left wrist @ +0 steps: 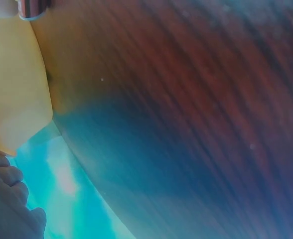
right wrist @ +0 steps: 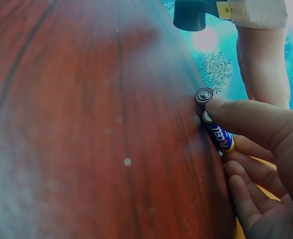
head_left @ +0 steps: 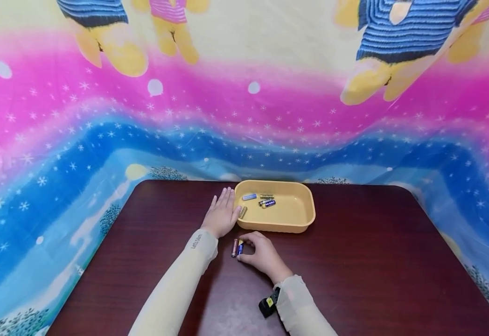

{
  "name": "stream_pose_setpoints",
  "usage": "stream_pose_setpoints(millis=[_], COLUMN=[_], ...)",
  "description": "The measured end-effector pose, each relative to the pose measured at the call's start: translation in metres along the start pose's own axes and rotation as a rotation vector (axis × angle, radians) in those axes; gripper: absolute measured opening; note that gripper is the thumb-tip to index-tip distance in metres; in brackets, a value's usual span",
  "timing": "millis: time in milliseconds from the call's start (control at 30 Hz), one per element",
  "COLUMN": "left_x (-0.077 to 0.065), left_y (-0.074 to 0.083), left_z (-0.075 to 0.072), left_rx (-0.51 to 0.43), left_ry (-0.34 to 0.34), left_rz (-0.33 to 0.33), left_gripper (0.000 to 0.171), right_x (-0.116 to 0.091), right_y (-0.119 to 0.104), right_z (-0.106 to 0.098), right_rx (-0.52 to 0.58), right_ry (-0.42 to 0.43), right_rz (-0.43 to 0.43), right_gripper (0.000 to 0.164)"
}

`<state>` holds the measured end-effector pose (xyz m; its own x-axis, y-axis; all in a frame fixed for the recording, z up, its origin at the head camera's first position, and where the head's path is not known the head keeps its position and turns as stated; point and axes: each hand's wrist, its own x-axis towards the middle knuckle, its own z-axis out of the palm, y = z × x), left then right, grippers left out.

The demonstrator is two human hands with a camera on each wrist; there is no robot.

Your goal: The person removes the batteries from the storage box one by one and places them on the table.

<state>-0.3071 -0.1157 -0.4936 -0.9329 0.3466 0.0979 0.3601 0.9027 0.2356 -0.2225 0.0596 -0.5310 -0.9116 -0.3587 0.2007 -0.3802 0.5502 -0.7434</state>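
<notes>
My right hand (head_left: 264, 255) pinches a blue-and-yellow battery (head_left: 240, 247) by its two ends, thumb on one and fingertips on the other, low over the table. Right beside that battery stands a reddish battery (head_left: 234, 248), lengthwise alongside it; its ringed end (right wrist: 204, 94) shows in the right wrist view. Fingers straight, my left hand (head_left: 220, 217) lies along the left wall of a yellow tray (head_left: 290, 213). Inside the tray are several batteries: a light blue one (head_left: 249, 197), a gold one (head_left: 243, 212) by the left wall, and others near the middle.
The dark wooden table (head_left: 366, 261) has rounded far corners. Behind it hangs a printed cloth (head_left: 253, 135), close to the table's far edge and along both sides. The tray sits near that far edge. A black wrist device (head_left: 267, 304) is strapped at my right sleeve.
</notes>
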Motion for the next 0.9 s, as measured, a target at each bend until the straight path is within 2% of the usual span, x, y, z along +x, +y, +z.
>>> stream_pose_setpoints(millis=[200, 433, 900], left_x=[0.0007, -0.001, 0.0005], left_y=[-0.0022, -0.0001, -0.0018], left_z=[0.0024, 0.0034, 0.005], left_rx=[0.032, 0.009, 0.018], left_ry=[-0.002, 0.019, 0.001], left_rz=[0.006, 0.005, 0.001], left_gripper=[0.068, 0.066, 0.067], right_x=[-0.0005, -0.0022, -0.0015], right_y=[-0.0019, -0.0036, -0.0055], right_z=[-0.0002, 0.0011, 0.0013], right_rx=[-0.006, -0.028, -0.027], right_ry=[-0.008, 0.002, 0.008], right_rz=[0.015, 0.015, -0.004], right_gripper=[0.047, 0.047, 0.051])
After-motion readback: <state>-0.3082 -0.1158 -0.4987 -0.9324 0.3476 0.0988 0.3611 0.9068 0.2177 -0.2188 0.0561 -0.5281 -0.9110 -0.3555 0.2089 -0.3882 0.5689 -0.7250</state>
